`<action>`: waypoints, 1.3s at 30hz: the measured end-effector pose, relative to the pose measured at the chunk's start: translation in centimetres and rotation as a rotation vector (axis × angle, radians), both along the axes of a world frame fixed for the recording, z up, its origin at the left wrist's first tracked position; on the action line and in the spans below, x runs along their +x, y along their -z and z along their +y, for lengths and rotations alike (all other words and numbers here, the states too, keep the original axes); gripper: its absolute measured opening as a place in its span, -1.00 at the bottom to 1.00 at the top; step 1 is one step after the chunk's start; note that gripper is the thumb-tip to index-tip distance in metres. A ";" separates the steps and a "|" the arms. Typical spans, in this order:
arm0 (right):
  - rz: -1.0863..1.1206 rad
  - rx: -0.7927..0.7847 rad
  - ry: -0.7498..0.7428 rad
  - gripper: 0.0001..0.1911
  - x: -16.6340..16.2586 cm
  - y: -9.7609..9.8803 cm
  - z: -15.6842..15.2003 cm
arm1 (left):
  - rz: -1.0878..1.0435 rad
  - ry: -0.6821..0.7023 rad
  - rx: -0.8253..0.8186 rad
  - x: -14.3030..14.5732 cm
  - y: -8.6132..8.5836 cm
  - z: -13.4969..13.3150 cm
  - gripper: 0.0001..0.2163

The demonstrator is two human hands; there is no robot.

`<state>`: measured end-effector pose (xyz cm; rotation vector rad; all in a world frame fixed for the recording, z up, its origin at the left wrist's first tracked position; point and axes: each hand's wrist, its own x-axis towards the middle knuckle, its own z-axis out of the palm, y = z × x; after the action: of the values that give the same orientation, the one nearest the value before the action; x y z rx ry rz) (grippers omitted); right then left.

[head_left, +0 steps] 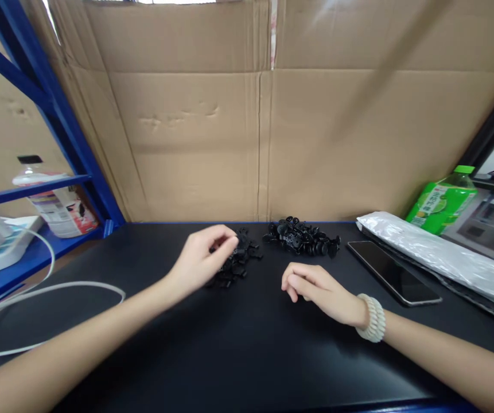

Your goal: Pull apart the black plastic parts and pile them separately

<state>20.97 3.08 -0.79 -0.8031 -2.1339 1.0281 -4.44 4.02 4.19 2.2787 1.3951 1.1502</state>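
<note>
Two heaps of small black plastic parts lie on the black table (247,344). My left hand (203,258) hovers over the left heap (238,263), its fingertips pinched together on one of the parts there. The right heap (302,236) lies farther back, untouched. My right hand (315,287), with a white beaded bracelet at the wrist, rests on the table in front of the right heap, fingers loosely curled; nothing shows in it.
A dark phone (391,271) lies flat to the right, beside a long plastic-wrapped bundle (440,255) and a green bottle (442,203). A white cable (57,292) loops at the left, near blue shelving (35,189) holding a bottle. Cardboard (255,132) walls the back.
</note>
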 end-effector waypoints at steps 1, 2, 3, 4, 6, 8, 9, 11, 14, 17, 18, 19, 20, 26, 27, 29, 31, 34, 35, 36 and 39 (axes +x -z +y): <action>0.012 -0.020 0.014 -0.62 0.1 0.1 0.2 | 0.070 -0.067 0.011 -0.9 -0.3 0.9 -0.75; 0.019 -0.035 0.026 -0.60 0.1 0.2 0.4 | 0.125 -0.130 0.004 -1.7 -0.4 1.8 -0.73; 0.022 -0.044 0.034 -0.58 0.1 0.2 0.5 | 0.148 -0.157 -0.002 -2.4 -0.3 2.6 -0.73; 0.021 -0.046 0.041 -0.56 0.1 0.2 0.7 | 0.165 -0.172 -0.005 -2.9 -0.1 3.2 -0.73; 0.014 -0.037 0.056 -0.53 0.1 0.2 0.9 | 0.182 -0.181 -0.005 -3.3 0.6 4.1 -0.74; 0.008 -0.028 0.073 -0.51 0.2 0.2 1.2 | 0.196 -0.190 -0.001 -3.3 1.3 4.5 -0.73; 0.007 -0.024 0.084 -0.51 0.3 0.2 1.3 | 0.201 -0.197 0.002 -3.3 1.6 4.6 -0.73; 0.011 -0.017 0.115 -0.52 0.5 0.1 1.6 | 0.206 -0.213 0.014 -3.1 2.0 4.6 -0.74; 0.025 -0.004 0.175 -0.52 0.8 -0.1 2.1 | 0.198 -0.249 0.061 -2.7 2.2 4.2 -0.76; 0.046 0.023 0.246 -0.54 1.6 -0.8 2.7 | 0.175 -0.249 0.170 -1.7 2.2 3.0 -0.75; 0.058 0.037 0.280 -0.55 2.0 -1.1 3.0 | 0.165 -0.215 0.220 -1.1 2.2 2.2 -0.76; 0.072 0.054 0.320 -0.56 2.5 -1.5 3.3 | 0.154 -0.157 0.272 -0.5 2.2 1.4 -0.80; 0.089 0.072 0.366 -0.57 3.1 -1.9 3.6 | 0.141 -0.081 0.319 0.2 2.3 0.5 -0.83; 0.101 0.250 0.635 -0.70 7.4 -3.6 5.6 | 0.175 0.428 0.267 3.5 3.9 -4.3 -0.81; 0.078 0.289 0.659 -0.74 7.9 -3.7 5.8 | 0.193 0.471 0.240 3.7 4.2 -4.6 -0.80; 0.012 0.364 0.673 -0.82 8.4 -3.7 6.0 | 0.217 0.518 0.196 3.8 4.8 -4.8 -0.79; -0.067 0.433 0.641 -0.86 8.2 -3.4 6.0 | 0.226 0.531 0.160 3.8 5.1 -4.7 -0.78; -0.169 0.527 0.544 -0.86 7.1 -2.8 5.6 | 0.235 0.535 0.133 3.8 5.2 -4.4 -0.78; -0.192 0.554 0.513 -0.86 6.6 -2.6 5.4 | 0.239 0.541 0.130 3.8 5.1 -4.4 -0.78; -0.211 0.575 0.490 -0.85 6.2 -2.4 5.3 | 0.242 0.550 0.128 3.8 5.1 -4.4 -0.78; -0.243 0.606 0.476 -0.81 5.4 -1.7 5.1 | 0.228 0.569 0.112 3.9 5.0 -4.5 -0.78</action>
<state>26.35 8.16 0.90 -1.0777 -2.1160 0.0284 -0.57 -0.49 -0.79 2.6954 0.6614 0.8173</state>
